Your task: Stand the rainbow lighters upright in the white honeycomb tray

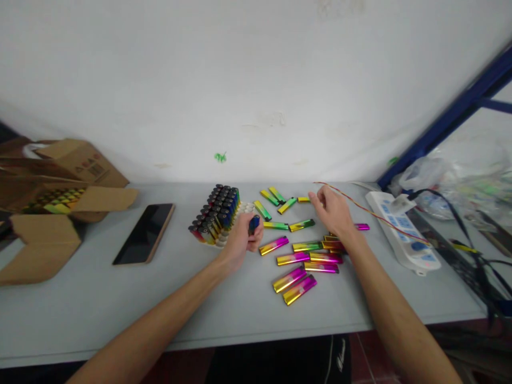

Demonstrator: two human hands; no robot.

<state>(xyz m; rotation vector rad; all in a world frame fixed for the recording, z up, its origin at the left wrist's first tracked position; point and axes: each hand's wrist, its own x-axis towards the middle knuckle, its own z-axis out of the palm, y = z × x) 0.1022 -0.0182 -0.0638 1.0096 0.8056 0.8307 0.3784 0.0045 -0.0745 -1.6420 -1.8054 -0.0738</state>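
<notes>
My left hand (241, 234) is closed around a dark blue lighter (253, 224), its end showing above the fist. Beside that hand stands a white holed tray (245, 206), partly filled with upright blue, yellow and red lighters (218, 208) with black ends. My right hand (331, 210) has its fingers curled, its tips at the right end of a yellow lighter (303, 200); what lies inside the fingers is hidden. Between and below the hands several green-yellow lighters (302, 225) and magenta-yellow lighters (300, 289) lie loose on the table, some partly covered by my right forearm.
A black-screened phone (144, 233) lies left of the tray. Farther left is an open cardboard box (94, 168) with yellow pieces inside. On the right are a white power strip (404, 234), a thin red-yellow wire (368, 210) and plastic bags (436, 176). A white wall (248, 90) stands behind.
</notes>
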